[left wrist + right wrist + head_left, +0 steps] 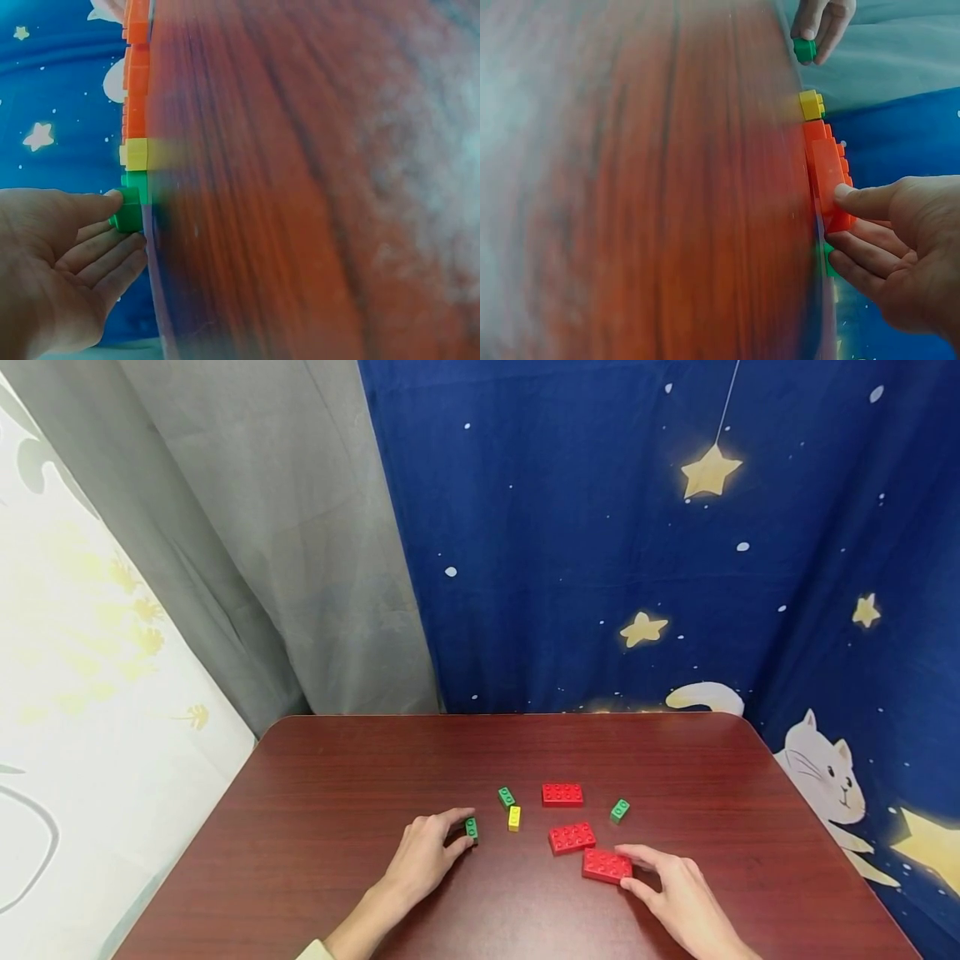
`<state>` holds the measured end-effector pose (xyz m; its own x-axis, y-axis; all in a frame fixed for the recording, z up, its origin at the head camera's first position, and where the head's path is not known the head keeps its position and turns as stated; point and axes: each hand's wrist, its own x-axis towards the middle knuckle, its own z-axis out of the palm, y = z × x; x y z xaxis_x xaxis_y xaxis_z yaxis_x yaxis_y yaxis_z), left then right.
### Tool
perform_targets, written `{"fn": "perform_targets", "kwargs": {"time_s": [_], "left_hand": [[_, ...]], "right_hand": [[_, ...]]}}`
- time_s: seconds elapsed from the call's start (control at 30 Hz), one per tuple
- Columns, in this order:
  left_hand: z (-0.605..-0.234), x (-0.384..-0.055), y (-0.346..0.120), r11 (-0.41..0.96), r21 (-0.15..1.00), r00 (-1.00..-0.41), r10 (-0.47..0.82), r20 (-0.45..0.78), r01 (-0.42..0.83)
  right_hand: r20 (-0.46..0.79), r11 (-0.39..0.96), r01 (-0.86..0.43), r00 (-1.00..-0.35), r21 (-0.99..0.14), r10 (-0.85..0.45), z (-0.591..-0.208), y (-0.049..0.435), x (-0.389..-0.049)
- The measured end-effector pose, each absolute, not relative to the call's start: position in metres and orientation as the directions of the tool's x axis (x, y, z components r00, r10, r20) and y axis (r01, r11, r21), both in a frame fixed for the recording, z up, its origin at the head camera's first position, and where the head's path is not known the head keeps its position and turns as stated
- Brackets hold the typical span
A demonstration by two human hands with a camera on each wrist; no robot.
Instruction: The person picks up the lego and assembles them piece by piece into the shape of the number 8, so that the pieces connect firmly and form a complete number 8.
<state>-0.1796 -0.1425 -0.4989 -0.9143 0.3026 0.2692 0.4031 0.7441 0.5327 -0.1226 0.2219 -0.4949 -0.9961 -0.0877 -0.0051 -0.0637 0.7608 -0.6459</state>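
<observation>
Between thumb and fingers, my left hand [424, 853] pinches a small green toy brick [471, 829]; the left wrist view shows the same green brick [128, 211] at the fingertips. My right hand [677, 891] holds a red toy brick [606, 865] by its right end, thumb in front and fingers behind. Close beyond that one lies another red brick [572, 837], and a third red brick [562, 794] sits farther back. A yellow brick [514, 818] and a green brick [506, 797] lie to the right of my left hand. Another green brick [619, 811] is beyond my right hand.
The dark red-brown wooden table [337, 777] has rounded far corners. Behind it hang a blue curtain [562, 527] with stars and a cat, and a grey curtain [300, 543]. A white patterned curtain [90, 693] hangs along the left.
</observation>
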Motion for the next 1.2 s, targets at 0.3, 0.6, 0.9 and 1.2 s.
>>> {"fn": "perform_targets", "kwargs": {"time_s": [0.3, 0.6, 0.9, 1.2], "left_hand": [[-0.496, -0.177, -0.138, 0.742, 0.534, -0.914, 0.318, 0.251, 0.405], [-0.494, -0.175, -0.136, 0.728, 0.543, -0.908, 0.327, 0.262, 0.418], [-0.494, -0.172, -0.133, 0.728, 0.543, -0.908, 0.332, 0.255, 0.418], [-0.489, -0.167, -0.128, 0.710, 0.565, -0.907, 0.338, 0.249, 0.420]], "right_hand": [[0.067, 0.773, -0.152, -0.988, -0.616, -0.140, -0.497, 0.214, -0.119], [0.085, 0.750, -0.203, -0.977, -0.629, -0.194, -0.499, 0.206, -0.117], [0.153, 0.729, -0.286, -0.957, -0.622, -0.245, -0.503, 0.195, -0.115], [0.180, 0.724, -0.321, -0.946, -0.610, -0.268, -0.503, 0.183, -0.113]]}}
